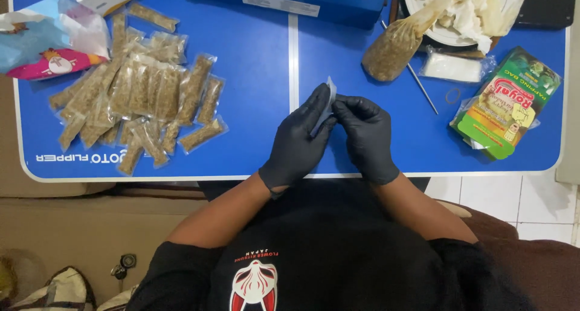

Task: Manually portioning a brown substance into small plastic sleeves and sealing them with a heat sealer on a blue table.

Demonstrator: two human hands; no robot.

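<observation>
Over the blue table (254, 57), left hand (297, 143), right hand (367, 137), fingertips pinching small clear pouch (325, 108), both grips clenched on it.

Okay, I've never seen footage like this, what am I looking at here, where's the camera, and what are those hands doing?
There is no machine here, just a person. The one picture comes from a camera worn on the head, looking down over the chest at a blue table. Both hands wear black gloves. The left hand and right hand together pinch a small empty clear packet above the table. On the left lies a pile of filled packets holding brown grain-like stuff. At the top right sits a big bag of the same brown stuff, a white plate with pale pieces, a thin metal stick and a green package.
</observation>
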